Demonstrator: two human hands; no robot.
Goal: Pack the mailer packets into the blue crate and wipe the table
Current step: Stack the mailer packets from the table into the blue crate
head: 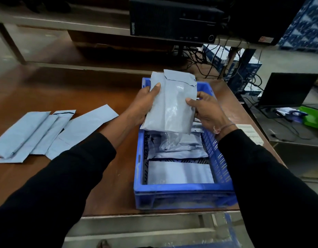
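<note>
Grey-blue plastic, a stack of mailer packets (pixel 170 106), is held between both hands above the far half of the blue crate (pixel 183 189). The left hand (pixel 144 102) has its grip clasped on the stack's left edge, thumb across the front; the right hand (pixel 205 111) clasps the right edge in the same way. How many packets make up the stack is hard to tell, perhaps two or three. Inside the crate lie more packets (pixel 178 145), and one flat packet (pixel 180 172) sits at the near end. The crate rests on a brown wooden worktop (pixel 68 90) near its right edge. Four flat mailers (pixel 47 133) lie overlapping on the worktop, well left of the crate.
</note>
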